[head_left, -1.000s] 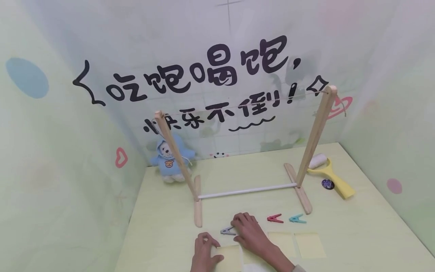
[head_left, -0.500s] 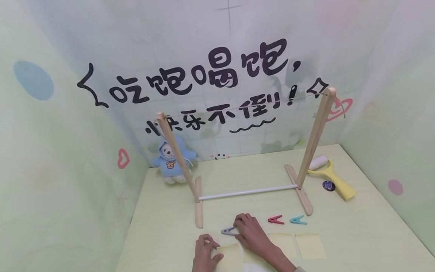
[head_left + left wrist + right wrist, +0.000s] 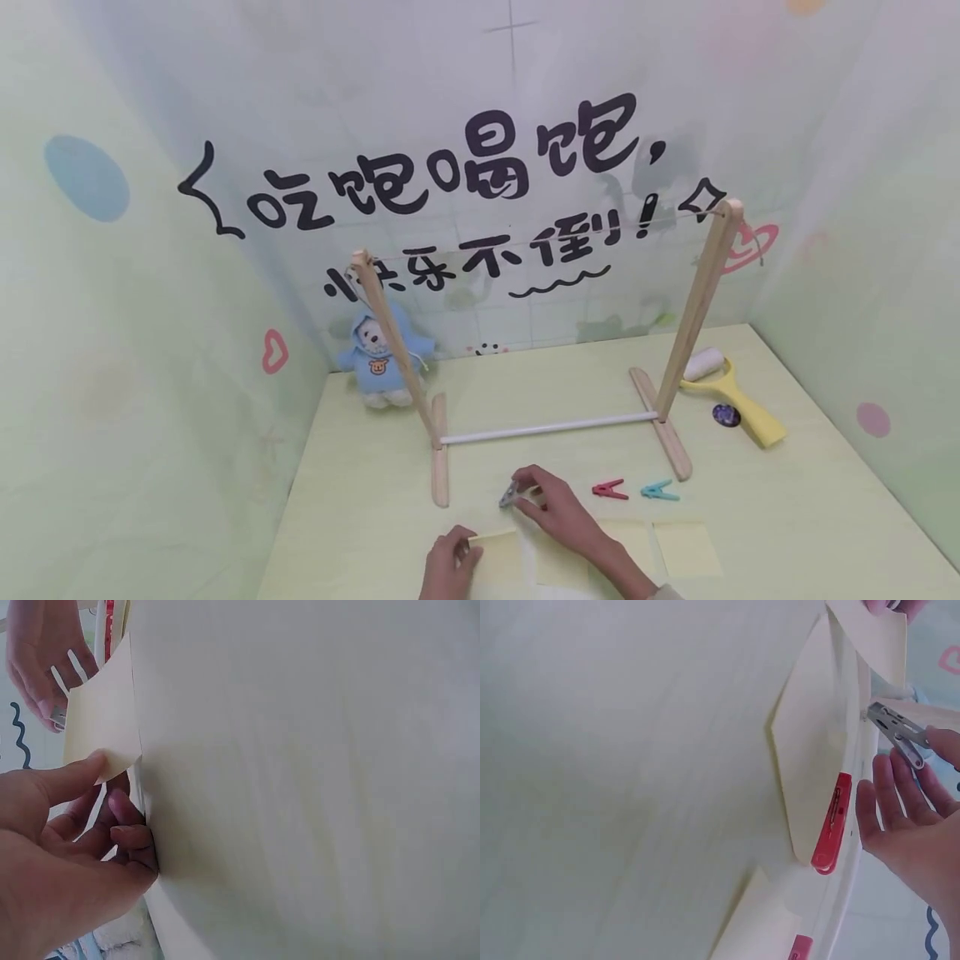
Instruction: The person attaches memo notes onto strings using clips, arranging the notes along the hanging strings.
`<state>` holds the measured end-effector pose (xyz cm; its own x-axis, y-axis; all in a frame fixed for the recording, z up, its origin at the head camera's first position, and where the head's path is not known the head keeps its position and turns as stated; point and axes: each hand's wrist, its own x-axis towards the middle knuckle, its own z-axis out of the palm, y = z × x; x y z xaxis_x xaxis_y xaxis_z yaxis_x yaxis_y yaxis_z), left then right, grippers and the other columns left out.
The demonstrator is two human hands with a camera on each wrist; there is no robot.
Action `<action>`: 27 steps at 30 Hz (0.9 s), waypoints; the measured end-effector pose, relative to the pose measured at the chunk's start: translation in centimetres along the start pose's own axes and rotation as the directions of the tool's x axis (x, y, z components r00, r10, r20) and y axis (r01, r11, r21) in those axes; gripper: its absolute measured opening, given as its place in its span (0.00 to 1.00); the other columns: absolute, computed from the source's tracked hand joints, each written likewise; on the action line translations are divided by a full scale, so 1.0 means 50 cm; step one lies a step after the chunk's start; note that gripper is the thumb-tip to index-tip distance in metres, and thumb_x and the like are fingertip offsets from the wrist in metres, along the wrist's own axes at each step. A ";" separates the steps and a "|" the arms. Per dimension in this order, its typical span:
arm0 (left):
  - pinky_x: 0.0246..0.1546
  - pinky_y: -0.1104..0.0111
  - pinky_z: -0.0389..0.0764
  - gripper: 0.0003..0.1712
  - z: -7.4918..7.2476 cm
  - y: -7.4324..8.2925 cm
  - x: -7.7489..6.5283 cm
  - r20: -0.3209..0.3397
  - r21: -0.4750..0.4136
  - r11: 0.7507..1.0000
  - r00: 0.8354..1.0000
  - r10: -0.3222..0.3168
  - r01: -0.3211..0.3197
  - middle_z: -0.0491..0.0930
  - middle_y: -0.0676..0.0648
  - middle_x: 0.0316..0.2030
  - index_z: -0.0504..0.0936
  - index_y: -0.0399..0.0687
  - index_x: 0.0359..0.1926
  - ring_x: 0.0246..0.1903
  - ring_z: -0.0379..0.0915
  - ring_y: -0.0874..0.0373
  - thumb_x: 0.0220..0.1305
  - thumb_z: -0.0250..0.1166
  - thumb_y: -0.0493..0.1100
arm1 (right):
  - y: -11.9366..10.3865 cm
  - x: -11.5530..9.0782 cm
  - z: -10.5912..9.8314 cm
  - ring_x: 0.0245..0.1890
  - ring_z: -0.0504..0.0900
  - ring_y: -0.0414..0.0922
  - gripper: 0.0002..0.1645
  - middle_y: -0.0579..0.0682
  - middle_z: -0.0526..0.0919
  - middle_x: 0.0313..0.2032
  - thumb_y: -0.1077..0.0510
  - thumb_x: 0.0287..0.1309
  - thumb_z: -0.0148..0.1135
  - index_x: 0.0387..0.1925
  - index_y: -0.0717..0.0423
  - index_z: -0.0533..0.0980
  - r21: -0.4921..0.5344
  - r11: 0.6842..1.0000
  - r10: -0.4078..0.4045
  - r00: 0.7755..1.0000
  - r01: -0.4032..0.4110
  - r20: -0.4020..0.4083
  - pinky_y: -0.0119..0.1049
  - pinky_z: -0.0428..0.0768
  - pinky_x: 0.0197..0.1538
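My left hand pinches a pale yellow paper note by its edge, thumb on one face; the left wrist view shows this note raised and curved. Ahead and to the right, my right hand holds a grey clothespin between thumb and fingers. In the right wrist view the clothespin is gripped at its handle end, its other end pointing towards the note in the left hand. More yellow notes lie on the table, partly behind my right forearm.
A red clothespin and a teal clothespin lie beyond the notes. Behind them stands a wooden frame with a string across its top and a white bar below. A blue-hooded plush toy and a yellow-handled roller flank it.
My right hand has picked up the grey clothespin from the table and turned it. My left hand has shifted its hold on the note and raised its edge.
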<state>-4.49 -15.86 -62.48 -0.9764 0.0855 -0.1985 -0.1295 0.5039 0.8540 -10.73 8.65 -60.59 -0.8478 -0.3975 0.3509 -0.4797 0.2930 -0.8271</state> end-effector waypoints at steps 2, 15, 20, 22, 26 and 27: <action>0.34 0.72 0.71 0.09 0.008 -0.029 0.010 -0.009 -0.021 1.000 1.000 -0.022 0.022 0.80 0.56 0.33 0.87 0.44 0.50 0.33 0.70 0.66 0.74 0.71 0.42 | -0.019 0.005 -0.013 0.49 0.88 0.54 0.17 0.58 0.88 0.48 0.63 0.75 0.68 0.59 0.68 0.78 0.035 0.999 0.026 1.000 -0.026 0.007 0.41 0.89 0.49; 0.32 0.71 0.76 0.07 -0.076 0.115 0.076 -0.304 -0.088 0.907 0.878 0.370 -0.413 0.78 0.48 0.35 0.84 0.41 0.43 0.33 0.70 0.64 0.80 0.66 0.41 | -0.170 0.126 -0.203 0.52 0.86 0.53 0.16 0.56 0.85 0.51 0.73 0.66 0.70 0.54 0.64 0.80 -0.120 0.965 -0.234 0.972 0.232 0.003 0.43 0.88 0.55; 0.35 0.73 0.72 0.08 -0.148 0.262 0.092 -0.356 -0.098 0.914 0.871 0.337 -0.394 0.77 0.45 0.40 0.83 0.38 0.42 0.34 0.67 0.65 0.81 0.64 0.38 | -0.283 0.189 -0.282 0.58 0.80 0.51 0.20 0.58 0.81 0.57 0.77 0.59 0.72 0.52 0.64 0.82 -0.211 0.911 -0.369 0.929 0.355 -0.030 0.33 0.84 0.60; 0.36 0.74 0.72 0.09 -0.173 0.309 0.108 -0.358 -0.091 0.913 0.869 0.343 -0.398 0.77 0.43 0.44 0.82 0.38 0.43 0.34 0.67 0.64 0.83 0.62 0.39 | -0.328 0.217 -0.307 0.59 0.79 0.51 0.20 0.60 0.80 0.58 0.78 0.57 0.73 0.51 0.66 0.83 -0.228 0.885 -0.425 0.904 0.406 -0.042 0.29 0.81 0.62; 0.38 0.72 0.72 0.12 -0.219 0.397 0.135 -0.348 -0.035 0.889 0.839 0.418 -0.457 0.79 0.37 0.51 0.77 0.38 0.40 0.36 0.68 0.59 0.85 0.58 0.40 | -0.406 0.278 -0.347 0.61 0.77 0.52 0.19 0.63 0.80 0.57 0.79 0.55 0.74 0.48 0.67 0.83 -0.245 0.849 -0.495 0.867 0.469 -0.056 0.26 0.71 0.71; 0.38 0.71 0.72 0.12 -0.231 0.415 0.139 -0.344 -0.022 0.881 0.831 0.438 -0.473 0.80 0.37 0.54 0.76 0.39 0.40 0.36 0.69 0.57 0.86 0.58 0.40 | -0.423 0.295 -0.355 0.61 0.77 0.53 0.18 0.63 0.80 0.57 0.79 0.55 0.74 0.48 0.68 0.84 -0.245 0.844 -0.504 0.862 0.477 -0.061 0.27 0.71 0.72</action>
<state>-15.97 -14.71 -40.58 -0.9273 -0.0042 0.3742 0.3440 0.3842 0.8567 -17.12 12.02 -30.15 -0.5025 -0.4373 0.7458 -0.8644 0.2707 -0.4237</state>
